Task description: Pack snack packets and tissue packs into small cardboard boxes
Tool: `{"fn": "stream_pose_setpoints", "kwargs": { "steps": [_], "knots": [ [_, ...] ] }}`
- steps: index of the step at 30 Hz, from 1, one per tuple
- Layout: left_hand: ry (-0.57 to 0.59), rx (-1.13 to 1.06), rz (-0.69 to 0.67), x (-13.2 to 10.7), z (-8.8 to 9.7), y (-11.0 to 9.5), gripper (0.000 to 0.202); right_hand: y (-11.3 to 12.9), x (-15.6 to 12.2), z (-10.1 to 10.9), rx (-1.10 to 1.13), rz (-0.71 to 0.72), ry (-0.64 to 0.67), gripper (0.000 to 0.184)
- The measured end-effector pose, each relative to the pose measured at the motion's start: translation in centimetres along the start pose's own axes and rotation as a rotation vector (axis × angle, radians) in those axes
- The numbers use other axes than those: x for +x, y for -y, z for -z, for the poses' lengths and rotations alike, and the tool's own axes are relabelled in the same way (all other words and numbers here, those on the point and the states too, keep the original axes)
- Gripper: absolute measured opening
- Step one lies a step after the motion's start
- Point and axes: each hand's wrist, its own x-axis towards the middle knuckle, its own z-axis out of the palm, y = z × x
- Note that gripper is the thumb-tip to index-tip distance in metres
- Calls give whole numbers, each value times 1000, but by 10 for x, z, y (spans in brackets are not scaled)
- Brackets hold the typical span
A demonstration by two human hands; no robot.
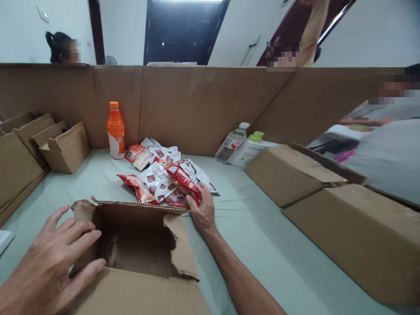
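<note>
In front of me stands an open cardboard box (pixel 141 291) with torn flaps, and nothing shows inside it. My left hand (pixel 61 251) is at the box's left side, fingers apart, over its left edge. Beyond the box lies a heap of red and white snack packets (pixel 159 179). At the right end of this heap, my right hand (pixel 204 211) has its thumb and fingers closed around the end of a red snack packet (pixel 182 175). Part of that packet is hidden by the fingers.
An orange bottle (pixel 116 133) stands behind the heap. A clear bottle (pixel 232 144) and a white bottle with a green cap (pixel 251 151) lean at the back wall. Cardboard boxes (pixel 67 148) line the left; larger boxes (pixel 354 236) line the right. People are beyond the cardboard wall (pixel 203 109).
</note>
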Motion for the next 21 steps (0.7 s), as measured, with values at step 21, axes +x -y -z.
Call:
{"fn": "stream_pose_setpoints", "kwargs": {
  "steps": [21],
  "knots": [
    [-91,53,57,-19,-41,-12,44,54,60,41,-83,-102,208,14]
  ]
}}
